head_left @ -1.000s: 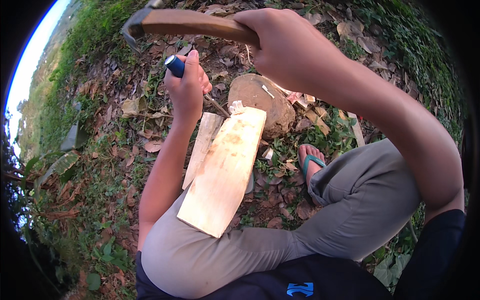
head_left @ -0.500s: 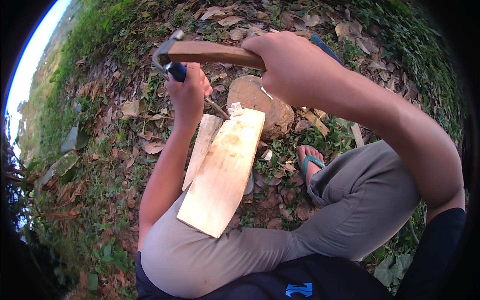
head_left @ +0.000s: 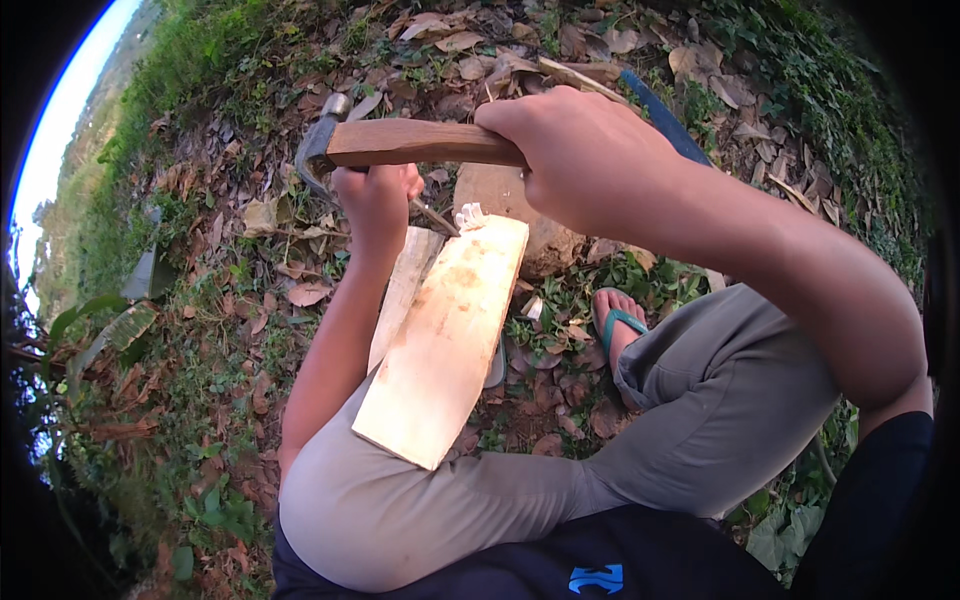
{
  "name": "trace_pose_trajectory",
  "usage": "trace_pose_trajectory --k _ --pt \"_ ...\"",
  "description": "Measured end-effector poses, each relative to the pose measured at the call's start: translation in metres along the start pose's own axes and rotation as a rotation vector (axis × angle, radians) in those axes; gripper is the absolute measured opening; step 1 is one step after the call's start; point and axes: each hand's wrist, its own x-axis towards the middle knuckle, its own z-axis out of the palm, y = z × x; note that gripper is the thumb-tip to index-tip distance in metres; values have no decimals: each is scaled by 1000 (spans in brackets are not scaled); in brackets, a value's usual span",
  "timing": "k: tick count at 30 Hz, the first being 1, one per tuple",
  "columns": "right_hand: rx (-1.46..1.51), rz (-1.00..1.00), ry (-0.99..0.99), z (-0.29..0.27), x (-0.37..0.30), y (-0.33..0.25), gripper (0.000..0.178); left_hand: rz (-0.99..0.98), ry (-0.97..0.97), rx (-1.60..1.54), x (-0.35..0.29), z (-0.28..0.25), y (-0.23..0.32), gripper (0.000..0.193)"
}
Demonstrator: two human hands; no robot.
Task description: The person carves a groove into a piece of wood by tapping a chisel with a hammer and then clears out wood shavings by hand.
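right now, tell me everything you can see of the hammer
The hammer has a grey metal head with a curved claw and round striking end, and a flat-sided brown handle that looks wooden. The right hand grips the handle's other end, hiding that part. It lies nearly level across the picture, head leftward, claw curving downward, partly covering the left hand. Whether the head touches anything cannot be told.

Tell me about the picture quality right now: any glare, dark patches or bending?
Head view: the wooden board is glaringly bright, its lower part nearly washed out; head view, left edge: the strip of sky is pale and bowed by the fisheye; head view, corners: black; head view, bottom: the dark shirt shows little fold detail; head view, top: the claw hammer looks fairly sharp.
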Motion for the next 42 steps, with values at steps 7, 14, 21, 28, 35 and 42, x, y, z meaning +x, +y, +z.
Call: trace_pose_trajectory --k 7,14,21,28,35,42 --pt "37 28 1 -11 1 -11 24 23 -5 -11 -8 6 0 22" --pt "34 9 34 -16 -5 -11 22 88 -31 -24 -11 8 -1 25" --pt "73 -46 61 -12 -9 -25 22 104 -46 -11 -17 -5 -9 16" --pt "27 -91 128 -23 -11 -32 21 116 -40 55 -21 -2 -7 23" --pt "-25 9 98 -24 -9 -23 24 136 -50 -53 -26 -2 -8 19" --pt "-19 -113 88 -16 -13 -26 18 169 -74 -8 -24 -15 -15 21"
